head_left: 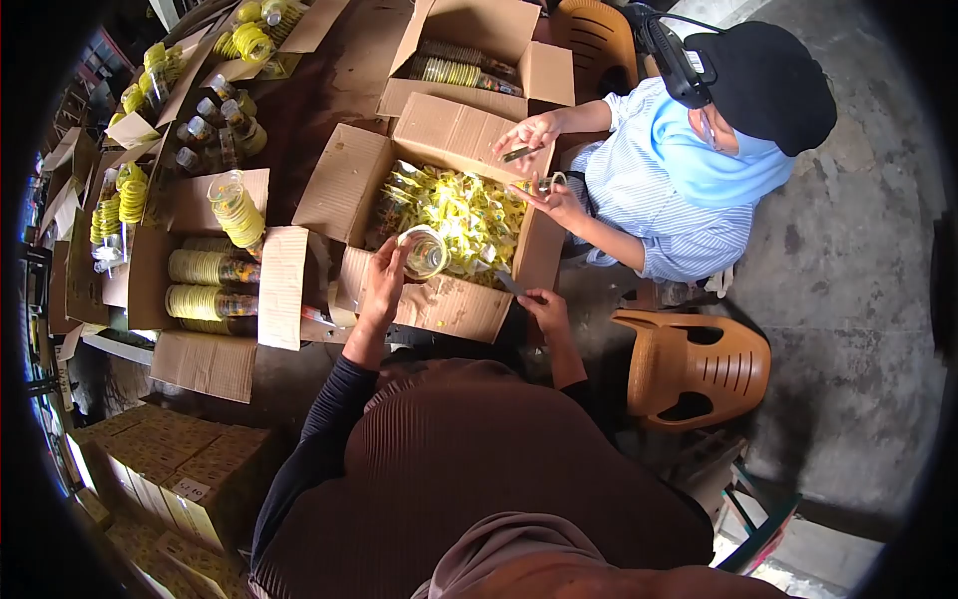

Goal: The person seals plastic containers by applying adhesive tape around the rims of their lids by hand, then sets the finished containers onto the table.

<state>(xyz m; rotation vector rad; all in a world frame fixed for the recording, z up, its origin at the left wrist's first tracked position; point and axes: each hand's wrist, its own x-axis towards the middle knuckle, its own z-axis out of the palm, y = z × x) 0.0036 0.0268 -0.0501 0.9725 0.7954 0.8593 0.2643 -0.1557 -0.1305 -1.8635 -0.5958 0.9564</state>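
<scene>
My left hand (pixel 383 282) grips a clear round plastic cup (pixel 426 252) at the near left edge of an open cardboard box (pixel 454 307). Yellow wrappers or small packets (pixel 464 220) fill that box. At its near right corner, my right hand (pixel 545 307) is closed on a flat grey blade-like tool (pixel 510 284), whose tip points toward the packets. The cup and the tool are apart. Across the box's right side, a co-worker's hands (pixel 554 200) hold a small clear item and a thin dark tool.
Left of the box stands another carton (pixel 205 364) with stacked yellow-rimmed cups (pixel 210 285). A third carton (pixel 539 70) is behind. The co-worker (pixel 679 180) is at the right, near an orange plastic chair (pixel 699 369). Patterned boxes (pixel 180 469) are stacked lower left.
</scene>
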